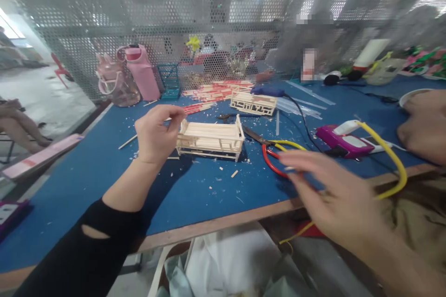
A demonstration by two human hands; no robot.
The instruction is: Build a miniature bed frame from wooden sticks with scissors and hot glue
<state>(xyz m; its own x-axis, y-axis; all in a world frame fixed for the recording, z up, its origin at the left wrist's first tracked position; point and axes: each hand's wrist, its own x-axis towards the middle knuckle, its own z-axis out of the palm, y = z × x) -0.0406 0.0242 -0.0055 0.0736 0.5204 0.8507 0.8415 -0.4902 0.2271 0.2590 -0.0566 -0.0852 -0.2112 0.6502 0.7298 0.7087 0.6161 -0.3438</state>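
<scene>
A small model bench of pale wooden sticks (212,139) stands on the blue tabletop (195,204). At its left end is my left hand (156,132), thumb and forefinger pinched together beside the corner post; whatever they hold is hidden. My right hand (334,195), smeared by motion, is in front of the scissors' handles. Its thumb and forefinger come together around a tiny pale bit too blurred to name. The scissors (266,143), with one red and one yellow handle, lie open right of the model, their blades pointing toward it.
Behind lie red-and-cream sticks (223,90), a second stick model (252,102), a blue-handled tool (268,91) with a cord, and clear strips (303,109). A purple device (344,141) is at right, near another person's arm (423,125). Pink bottles (144,72) stand back left.
</scene>
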